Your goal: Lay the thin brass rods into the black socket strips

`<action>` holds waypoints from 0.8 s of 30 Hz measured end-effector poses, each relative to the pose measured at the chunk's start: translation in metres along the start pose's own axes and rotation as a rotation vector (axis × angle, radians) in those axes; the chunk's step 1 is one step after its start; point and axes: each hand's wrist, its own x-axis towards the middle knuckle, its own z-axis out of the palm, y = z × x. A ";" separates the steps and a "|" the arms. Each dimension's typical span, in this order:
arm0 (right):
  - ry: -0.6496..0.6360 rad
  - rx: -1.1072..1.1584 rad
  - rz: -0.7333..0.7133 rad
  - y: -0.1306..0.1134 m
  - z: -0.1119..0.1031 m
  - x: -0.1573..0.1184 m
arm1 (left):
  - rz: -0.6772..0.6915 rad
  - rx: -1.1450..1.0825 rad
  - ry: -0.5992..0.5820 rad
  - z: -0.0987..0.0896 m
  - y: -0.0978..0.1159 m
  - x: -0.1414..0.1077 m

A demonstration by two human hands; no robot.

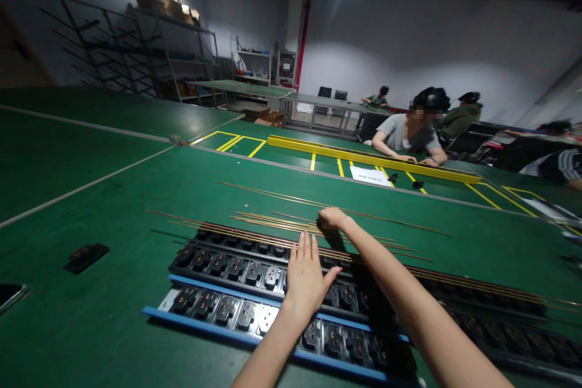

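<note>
My left hand (305, 276) lies flat with fingers stretched out over a row of black socket modules (236, 268), its fingertips touching long thin brass rods (254, 235) that run along the row's far side. Beyond it my right hand (333, 218) is closed in a fist above the green table, close to a loose bunch of similar rods (268, 220). Whatever its fingers hold is hidden. Nearer me lies a blue-edged channel (204, 322) with more socket modules; one module (267, 318) in it is white. Two further rods (282, 195) lie apart behind the bunch.
At left on the green table (136, 188) are a small black part (87, 257) and a dark flat device (11, 296). Across the table a co-worker (409, 133) has both hands at a long yellow rail (364, 157). A white sheet (370, 176) lies before it.
</note>
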 end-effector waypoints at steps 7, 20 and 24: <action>0.026 0.007 0.005 0.002 0.005 0.003 | -0.007 0.006 -0.006 -0.001 0.000 0.000; 0.263 0.078 -0.050 0.001 0.007 -0.014 | -0.019 0.016 -0.028 -0.003 0.001 -0.001; 0.337 0.140 -0.071 0.008 0.003 -0.030 | -0.022 -0.002 -0.047 -0.006 0.002 -0.002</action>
